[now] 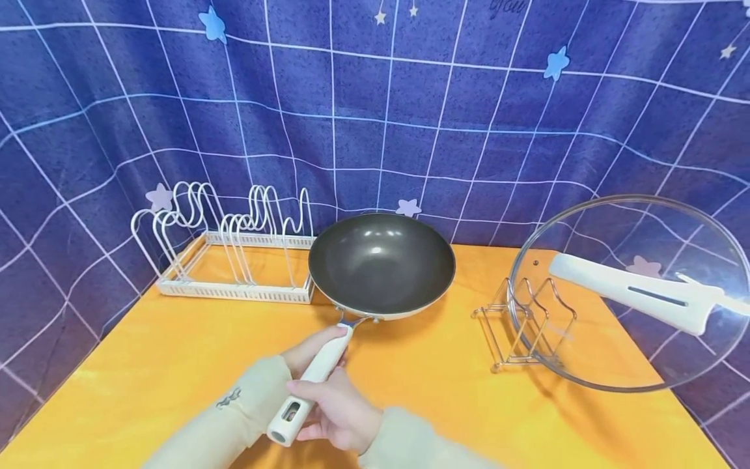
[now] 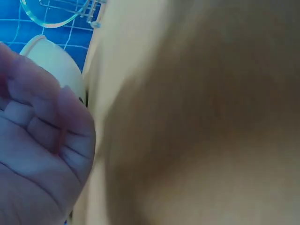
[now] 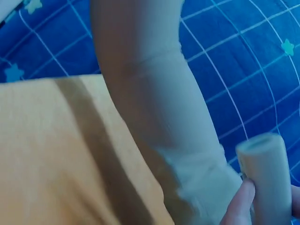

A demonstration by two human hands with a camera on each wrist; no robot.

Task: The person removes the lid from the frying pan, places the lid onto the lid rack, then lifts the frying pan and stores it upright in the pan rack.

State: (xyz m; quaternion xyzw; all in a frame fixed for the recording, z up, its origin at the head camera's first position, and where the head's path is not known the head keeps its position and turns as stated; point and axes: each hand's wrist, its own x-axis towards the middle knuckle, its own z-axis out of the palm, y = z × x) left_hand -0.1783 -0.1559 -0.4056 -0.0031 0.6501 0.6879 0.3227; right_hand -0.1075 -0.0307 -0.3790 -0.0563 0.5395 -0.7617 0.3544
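A dark-lined wok (image 1: 381, 260) with a pale outside is near the back of the table, its long white handle (image 1: 325, 361) pointing toward me. My left hand (image 1: 305, 353) grips the handle close to the pan, thumb along the top. Nearer the handle's end, my right hand (image 1: 344, 412) holds it between thumb and fingers. In the left wrist view, the curled left hand (image 2: 42, 136) stands in front of the wok's pale outer wall (image 2: 58, 61). The right wrist view has the handle's end (image 3: 268, 173) beside the right thumb (image 3: 241, 201).
A white wire rack (image 1: 234, 292) stands left of the wok. On the right, a large glass lid (image 1: 615, 352) with a white handle (image 1: 633, 290) stands in a small metal rack (image 1: 515, 358). Behind the orange tabletop (image 1: 445, 391) hangs a blue gridded curtain (image 1: 381, 85).
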